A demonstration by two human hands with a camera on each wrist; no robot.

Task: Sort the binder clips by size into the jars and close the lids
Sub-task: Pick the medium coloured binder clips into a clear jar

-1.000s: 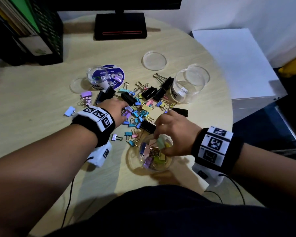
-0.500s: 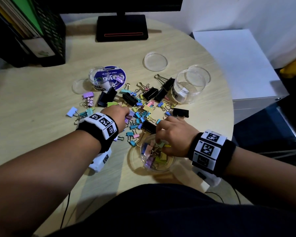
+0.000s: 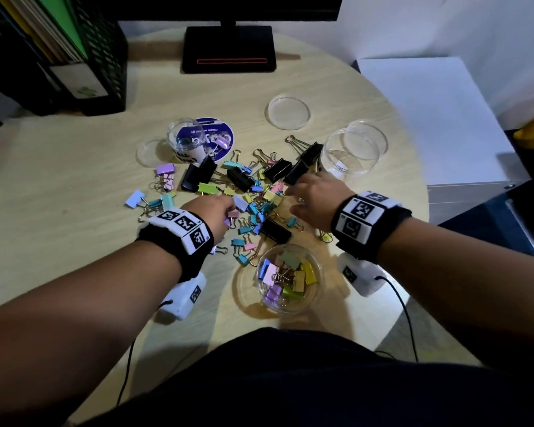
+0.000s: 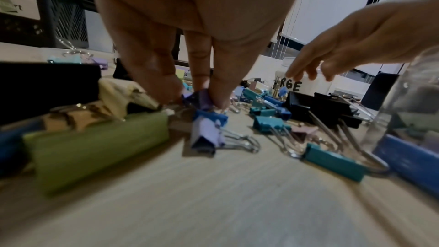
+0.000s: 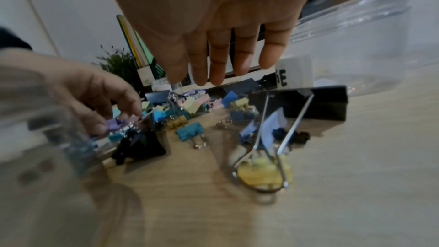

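Mixed binder clips lie heaped mid-table: small pastel ones and large black ones. At the near edge an open jar holds several medium pastel clips. An empty open jar marked LARGE stands at the right, and a small jar at the back left. My left hand is down in the pile and pinches a small purple clip between thumb and fingertips. My right hand hovers over the pile's right side, just in front of the large jar, with straight fingers that hold nothing.
Three clear lids lie loose: one at the back, one by the small jar, one behind the large jar. A monitor base and a black file rack stand at the table's far side. A white cabinet adjoins on the right.
My right hand left the mouth of the near jar and moved forward over the pile toward the large jar. My left hand stayed in the pile.
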